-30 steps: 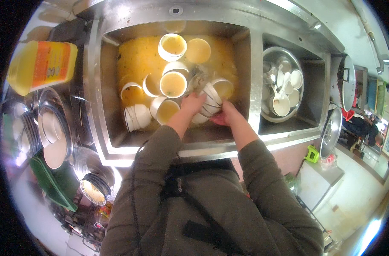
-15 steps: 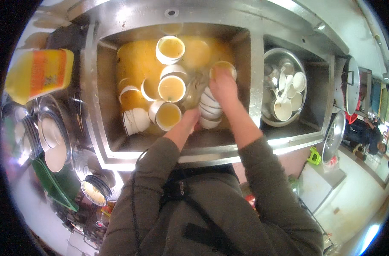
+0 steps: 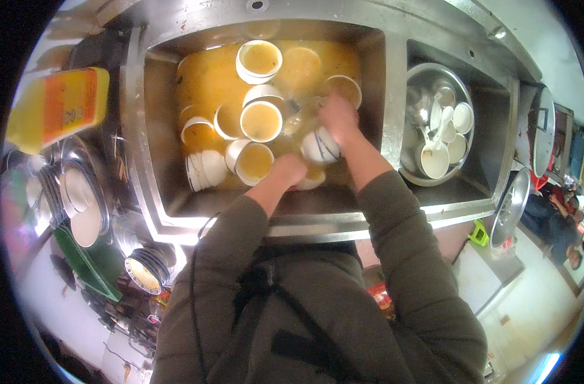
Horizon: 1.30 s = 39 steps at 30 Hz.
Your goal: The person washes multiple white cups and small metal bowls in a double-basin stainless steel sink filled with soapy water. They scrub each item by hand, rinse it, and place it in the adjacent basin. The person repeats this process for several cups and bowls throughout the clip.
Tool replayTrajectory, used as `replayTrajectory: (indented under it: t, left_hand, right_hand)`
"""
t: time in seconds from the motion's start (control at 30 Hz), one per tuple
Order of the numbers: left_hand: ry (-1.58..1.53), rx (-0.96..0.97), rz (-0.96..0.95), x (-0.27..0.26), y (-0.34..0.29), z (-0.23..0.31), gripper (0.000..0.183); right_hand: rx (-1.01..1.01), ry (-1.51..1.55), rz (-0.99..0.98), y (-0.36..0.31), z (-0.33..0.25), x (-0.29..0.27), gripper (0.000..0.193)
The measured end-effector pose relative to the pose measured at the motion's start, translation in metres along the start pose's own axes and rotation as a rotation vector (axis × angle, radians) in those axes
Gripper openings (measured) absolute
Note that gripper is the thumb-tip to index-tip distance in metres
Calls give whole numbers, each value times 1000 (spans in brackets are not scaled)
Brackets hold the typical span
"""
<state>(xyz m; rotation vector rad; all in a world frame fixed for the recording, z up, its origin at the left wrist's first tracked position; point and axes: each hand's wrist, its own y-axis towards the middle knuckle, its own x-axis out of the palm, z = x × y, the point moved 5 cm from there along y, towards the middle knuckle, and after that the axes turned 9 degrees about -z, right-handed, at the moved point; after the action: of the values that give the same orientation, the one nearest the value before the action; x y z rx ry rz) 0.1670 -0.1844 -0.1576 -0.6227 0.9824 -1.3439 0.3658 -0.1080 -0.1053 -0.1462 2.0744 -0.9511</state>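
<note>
My left hand [image 3: 288, 171] is closed at the near part of the sink, its fingers against the side of a white bowl [image 3: 312, 180]. To its right, my right hand [image 3: 339, 118] is curled over a small stack of tilted white bowls [image 3: 321, 146]; its fingertips are partly hidden by murky water and blur. Just beyond that hand, another bowl [image 3: 352, 88] lies partly sunk. Around them in the yellowish water are a bowl full of liquid [image 3: 261, 121], one further back [image 3: 259, 59], a tilted bowl [image 3: 253, 162] and a leaning stack of bowls [image 3: 206, 171].
Right of the metal divider [image 3: 394, 102], a steel basin [image 3: 468, 83] holds white spoons and ladles [image 3: 435, 160]. On the left stand a yellow jug [image 3: 61, 105], stacked plates [image 3: 86, 227] and a green tray [image 3: 81, 265]. A large steel lid [image 3: 510, 208] leans at the right.
The bowl stack between my hands has separated: several bowls sit higher under my right hand, one stays by my left. The brownish shape between the hands is no longer plainly visible. The view has shifted slightly.
</note>
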Motion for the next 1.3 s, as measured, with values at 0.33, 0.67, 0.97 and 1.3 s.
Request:
replayTrajectory:
  t: [0.33,0.67,0.97,1.3]
  left_hand:
    - [489,-65,269,-82,-95,42,38]
    - [-77,-13,495,-46,32,28,59]
    - [-175,-282,610,-89,-123,27,61]
    - [-1271,122,435,-95,-116,-11,62]
  right_hand:
    - [127,1098,5,2,17,1,49]
    - [-153,-139,-116,-14,-51,17,51]
    - [-193,492,67,-14,-26,21,49]
    - [-193,1131,-141,-125,-114,57,57]
